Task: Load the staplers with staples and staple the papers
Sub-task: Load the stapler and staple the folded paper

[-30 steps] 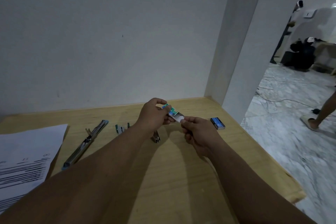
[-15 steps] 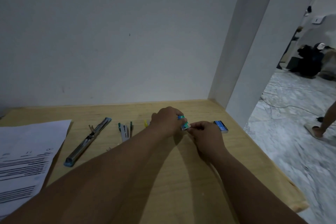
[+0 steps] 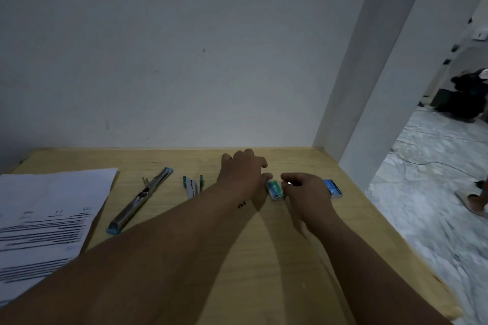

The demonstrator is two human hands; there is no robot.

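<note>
A small green staple box lies on the wooden table between my hands. My left hand hovers just left of it with relaxed fingers and holds nothing; its thumb tip is close to the box. My right hand sits just right of the box, fingers curled, pinching a small shiny piece that looks like a strip of staples. A long teal stapler lies folded open at the left. A smaller green stapler lies open beside it. Printed papers cover the table's left end.
A blue staple box lies right of my right hand, near the table's right edge. A small dark metal part peeks out under my left wrist. The wall runs along the back; a doorway and marble floor open on the right.
The green box, held up between both hands a second ago, now lies on the table. My left hand has let go of it, and my right hand keeps a small shiny piece.
</note>
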